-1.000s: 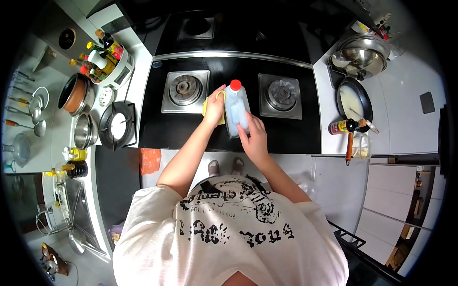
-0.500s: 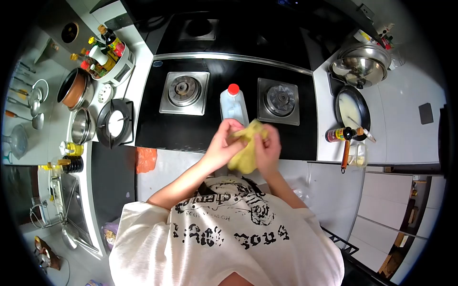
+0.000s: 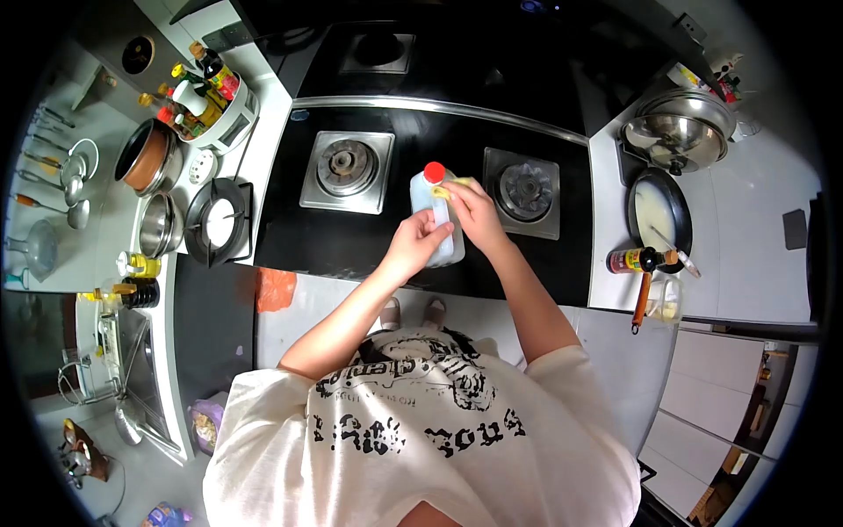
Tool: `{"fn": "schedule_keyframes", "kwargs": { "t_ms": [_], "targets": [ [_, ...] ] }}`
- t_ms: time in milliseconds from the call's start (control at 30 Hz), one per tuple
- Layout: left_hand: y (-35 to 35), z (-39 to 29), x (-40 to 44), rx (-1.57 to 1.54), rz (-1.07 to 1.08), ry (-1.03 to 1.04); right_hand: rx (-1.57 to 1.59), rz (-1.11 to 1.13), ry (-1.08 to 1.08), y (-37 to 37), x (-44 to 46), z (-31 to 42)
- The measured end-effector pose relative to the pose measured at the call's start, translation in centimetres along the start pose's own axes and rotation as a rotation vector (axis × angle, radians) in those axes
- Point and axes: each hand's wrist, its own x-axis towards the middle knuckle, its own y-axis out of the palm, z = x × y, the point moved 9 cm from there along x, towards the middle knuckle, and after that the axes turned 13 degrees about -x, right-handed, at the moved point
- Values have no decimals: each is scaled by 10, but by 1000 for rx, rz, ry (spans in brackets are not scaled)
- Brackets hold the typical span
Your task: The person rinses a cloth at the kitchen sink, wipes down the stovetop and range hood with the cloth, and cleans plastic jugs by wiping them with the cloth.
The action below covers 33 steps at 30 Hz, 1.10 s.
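A translucent plastic jug (image 3: 422,193) with a red cap (image 3: 434,172) stands on the black stovetop between two burners. My left hand (image 3: 416,248) is closed around the jug's handle side, thumb toward the right. Yellow cloth (image 3: 458,185) sits bunched in the fingers of my right hand (image 3: 477,216), which presses it to the jug's neck just below the cap. Most of the cloth is hidden by that hand.
Left and right of the jug are the left burner (image 3: 347,169) and right burner (image 3: 526,190). A dark frying pan (image 3: 680,211) and a sauce bottle (image 3: 629,261) stand on the right counter. Seasoning bottles fill a white rack (image 3: 230,128) at left, near a removed pan support (image 3: 239,198).
Both hands held the spread cloth in front of the jug. Now my left hand has taken hold of the jug, while my right hand has carried the cloth up to its neck.
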Motion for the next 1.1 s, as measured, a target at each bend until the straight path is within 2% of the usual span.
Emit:
{"fn": "schedule_keyframes", "kwargs": {
  "t_ms": [133,167,267,333,400,500,633,733,767,800,867,900,1033,1100],
  "targets": [
    [0,-1,-1,-14,-25,-30,-155,-21,158,-5,-30,-44],
    [1,-2,-3,-26,-19,-41,-182,-48,136,-5,-37,-49],
    [5,-7,0,-16,-37,-46,76,-241,300,-27,-25,-29],
    [1,-5,-2,40,-68,-38,36,-87,29,-18,-3,10],
    [-3,-7,-2,124,-96,-4,-38,73,82,-1,3,10],
    [-5,-9,-3,96,-34,-71,-48,72,5,0,0,0],
    [-3,-14,-3,122,9,-103,-162,-23,92,-6,0,-25],
    [0,-14,-3,96,46,-122,-72,-175,159,-11,-5,-22],
    [-1,-13,-3,93,51,-108,-35,-219,243,-10,-9,-24],
    [-3,-12,-5,90,30,-105,-24,-221,219,-6,-8,-12],
    [-4,-14,-5,92,-9,-93,-24,-197,233,2,-16,-7],
    [-5,-16,-5,94,-27,-84,-35,-104,164,2,-18,7],
    [-5,-18,-8,112,13,-113,-167,108,146,-3,-18,12],
    [-4,-19,-8,122,27,-126,-205,135,102,-3,-6,19]
  ]
}}
